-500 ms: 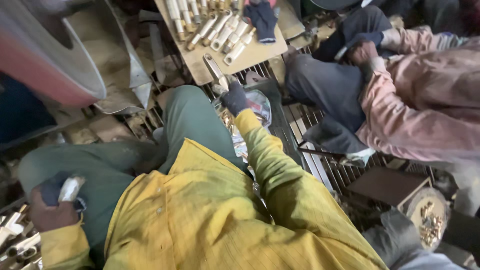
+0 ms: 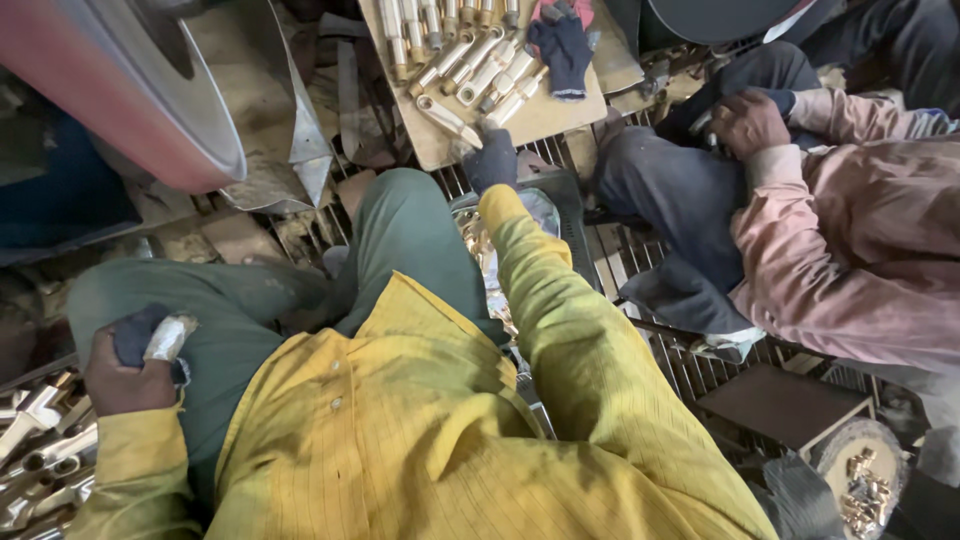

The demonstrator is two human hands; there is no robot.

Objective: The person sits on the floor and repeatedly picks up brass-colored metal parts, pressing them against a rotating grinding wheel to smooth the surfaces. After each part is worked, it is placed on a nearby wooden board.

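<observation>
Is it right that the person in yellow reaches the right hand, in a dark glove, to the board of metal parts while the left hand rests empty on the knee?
Not quite. The head view shows the left hand gripping a dark cloth and a pale metal piece. The gloved right hand does reach the board of metal parts.

Shiny brass-coloured metal tubes (image 2: pixel 470 65) gleaming on a matt wooden board (image 2: pixel 545 118), dark knitted cloth glove (image 2: pixel 563 50) lying at twelve o'clock, matt yellow cloth shirt (image 2: pixel 420 440) creasing.
</observation>
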